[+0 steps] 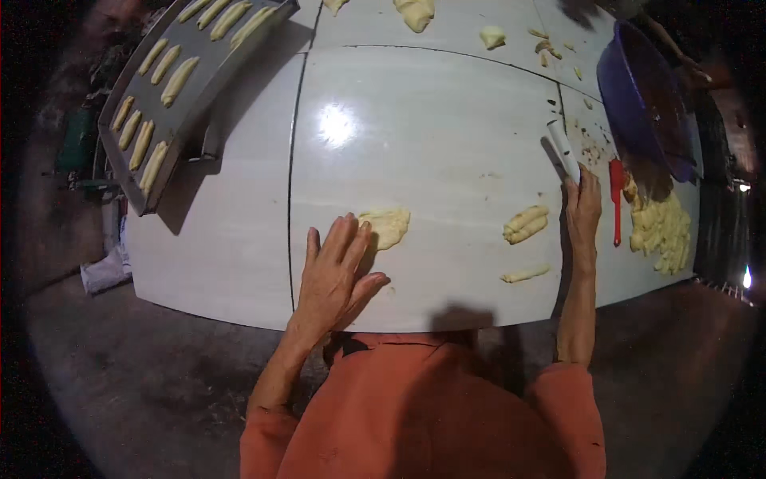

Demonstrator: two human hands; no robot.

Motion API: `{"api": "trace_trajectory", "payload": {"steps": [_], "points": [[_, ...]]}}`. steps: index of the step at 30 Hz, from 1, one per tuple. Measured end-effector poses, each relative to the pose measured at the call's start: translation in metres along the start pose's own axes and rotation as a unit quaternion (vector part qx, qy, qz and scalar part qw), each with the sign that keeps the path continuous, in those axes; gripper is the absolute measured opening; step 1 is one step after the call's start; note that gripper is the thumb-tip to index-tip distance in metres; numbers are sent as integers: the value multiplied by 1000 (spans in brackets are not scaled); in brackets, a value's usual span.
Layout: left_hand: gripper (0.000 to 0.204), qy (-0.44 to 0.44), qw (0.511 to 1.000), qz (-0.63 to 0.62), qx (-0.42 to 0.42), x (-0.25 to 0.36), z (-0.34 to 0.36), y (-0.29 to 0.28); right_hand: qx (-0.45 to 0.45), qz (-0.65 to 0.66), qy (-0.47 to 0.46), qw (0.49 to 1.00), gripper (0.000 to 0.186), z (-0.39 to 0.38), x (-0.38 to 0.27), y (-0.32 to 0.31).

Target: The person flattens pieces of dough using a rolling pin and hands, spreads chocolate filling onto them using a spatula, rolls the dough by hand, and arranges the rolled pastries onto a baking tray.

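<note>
My left hand [333, 270] lies with its fingers stretched out, its fingertips at the left edge of a flattened piece of dough [391, 227] on the white table. Farther right, my right hand [584, 209] has its fingers closed at the near end of a short white tube [563, 148], which points away from me. Between the hands rest a rolled piece of dough [526, 224] and, nearer to me, a thin dough strip [526, 274]. Just right of my right hand lies a red long-handled tool [616, 201], its exact kind unclear.
A metal tray [209, 96] with several dough sticks stands tilted at the far left. A purple basin [630, 100] is at the far right, a soft dough heap [661, 230] nearer. Dough pieces [492, 37] and brownish scraps lie at the back. The table's front edge [391, 330] runs before me.
</note>
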State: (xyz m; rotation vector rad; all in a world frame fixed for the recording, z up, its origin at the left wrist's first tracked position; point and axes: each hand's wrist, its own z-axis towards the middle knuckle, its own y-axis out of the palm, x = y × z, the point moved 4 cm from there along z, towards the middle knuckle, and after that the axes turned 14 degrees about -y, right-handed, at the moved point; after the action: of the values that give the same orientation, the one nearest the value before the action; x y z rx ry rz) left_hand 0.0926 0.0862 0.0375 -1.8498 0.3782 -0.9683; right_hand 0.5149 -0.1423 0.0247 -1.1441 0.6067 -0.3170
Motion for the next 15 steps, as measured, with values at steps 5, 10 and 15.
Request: {"api": "trace_trajectory", "payload": {"steps": [5,10,15], "points": [[78,59,960,-70,263,-15,-19,-11,-66,85,-293,950,38,5,-179,-7],[69,-48,988,44,143,-1,8,-1,-218,143,-393,882,54,-36,-268,61],[59,-127,984,65,110,-7,60,3,-193,30,-259,946,60,-12,-271,87]]}}
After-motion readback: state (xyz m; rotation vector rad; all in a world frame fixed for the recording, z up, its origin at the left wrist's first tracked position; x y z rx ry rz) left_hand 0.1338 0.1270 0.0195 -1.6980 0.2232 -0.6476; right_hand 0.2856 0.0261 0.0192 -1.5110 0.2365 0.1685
